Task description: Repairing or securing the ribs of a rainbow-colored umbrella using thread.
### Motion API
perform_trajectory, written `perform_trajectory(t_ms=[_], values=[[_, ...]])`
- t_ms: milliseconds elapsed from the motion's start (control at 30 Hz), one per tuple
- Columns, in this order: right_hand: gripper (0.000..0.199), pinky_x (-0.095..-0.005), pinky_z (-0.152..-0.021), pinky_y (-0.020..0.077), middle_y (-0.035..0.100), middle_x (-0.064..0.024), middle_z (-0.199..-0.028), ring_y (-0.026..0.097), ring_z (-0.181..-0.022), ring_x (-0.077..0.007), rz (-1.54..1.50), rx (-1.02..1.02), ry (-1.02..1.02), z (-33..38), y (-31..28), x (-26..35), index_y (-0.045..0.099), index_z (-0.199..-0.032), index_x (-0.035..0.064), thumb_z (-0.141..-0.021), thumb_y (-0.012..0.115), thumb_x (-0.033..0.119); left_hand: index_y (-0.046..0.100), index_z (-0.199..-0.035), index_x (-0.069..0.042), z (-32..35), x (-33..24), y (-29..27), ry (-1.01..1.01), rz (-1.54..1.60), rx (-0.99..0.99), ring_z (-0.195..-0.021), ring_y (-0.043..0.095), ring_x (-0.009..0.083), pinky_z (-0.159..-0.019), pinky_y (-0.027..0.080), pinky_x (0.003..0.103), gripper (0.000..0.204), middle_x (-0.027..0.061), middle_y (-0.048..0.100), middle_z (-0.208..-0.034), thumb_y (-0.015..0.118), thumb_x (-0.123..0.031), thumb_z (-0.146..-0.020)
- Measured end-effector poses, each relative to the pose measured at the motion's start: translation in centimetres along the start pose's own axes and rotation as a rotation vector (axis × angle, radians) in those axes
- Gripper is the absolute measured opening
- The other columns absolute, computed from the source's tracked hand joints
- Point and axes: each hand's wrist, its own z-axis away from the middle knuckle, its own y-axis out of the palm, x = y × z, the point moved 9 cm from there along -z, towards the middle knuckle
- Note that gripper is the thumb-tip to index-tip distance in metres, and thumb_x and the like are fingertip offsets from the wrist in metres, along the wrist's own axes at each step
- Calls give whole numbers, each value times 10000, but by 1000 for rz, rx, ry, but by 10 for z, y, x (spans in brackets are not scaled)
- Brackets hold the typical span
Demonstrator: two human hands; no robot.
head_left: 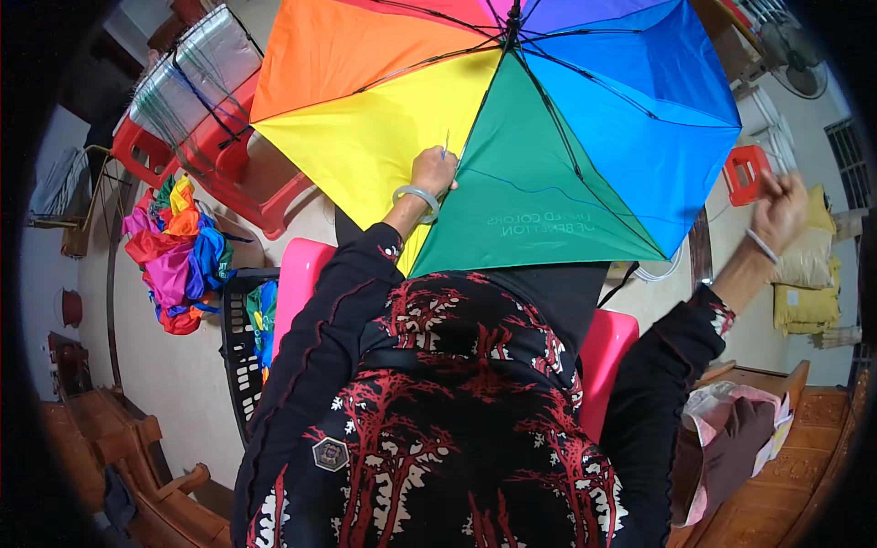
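Observation:
An open umbrella (pixel 384 114) with rainbow panels lies inside up across my lap, its dark ribs meeting at the shaft near the top. My left hand (pixel 434 172) is closed on the umbrella where the yellow and green panels meet. A thin, pointed bit shows above its fingers, too small to name. Blue thread (pixel 548 189) runs from beside that hand across the green panel toward the right. My right hand (pixel 781 219) is raised off to the right, away from the cloth, its fingers pinched together. Whatever they hold is too small to make out.
Bunched rainbow umbrellas (pixel 178 256) sit at the left, beside a black basket (pixel 239 356) holding more coloured cloth. A red stool (pixel 265 196) stands at upper left, another red stool (pixel 747 173) at the right. Yellow sacks (pixel 806 297) and a wooden bench (pixel 813 434) are farther right.

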Motion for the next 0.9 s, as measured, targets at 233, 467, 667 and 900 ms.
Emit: perform_trajectory(t_ms=[233, 467, 667, 900], values=[[136, -277, -498, 484, 534, -70, -678, 562, -567, -141, 361, 541, 282, 107, 144, -125, 552, -837, 23, -839, 516, 155, 564, -729, 32, 3, 3, -1, -5, 32, -18, -467, 594, 197, -536, 480, 321, 217, 134, 594, -619, 544, -180, -774], [90, -276, -349, 411, 514, -55, -527, 508, -400, -133, 660, 940, 415, 215, 178, -246, 502, -751, 19, -807, 487, 88, 568, -729, 15, 0, -2, 10, 95, -78, -27, -529, 604, 221, -554, 484, 331, 172, 139, 598, -636, 619, -148, -703], [67, -363, -509, 472, 589, -141, -593, 580, -491, -253, 818, 1017, 310, 255, 177, -280, 538, -696, 29, -724, 512, 85, 569, -737, 2, 1, -1, 6, 74, -101, -30, -618, 612, 267, -603, 486, 348, 158, 158, 605, -682, 627, -131, -675], [53, -314, -437, 442, 575, -107, -586, 559, -487, -202, 786, 934, 252, 258, 164, -307, 505, -703, 16, -739, 510, 55, 574, -780, 9, -4, -12, 7, 188, -298, -72, -742, 601, 329, -680, 476, 389, 193, 197, 608, -757, 628, -127, -653]])
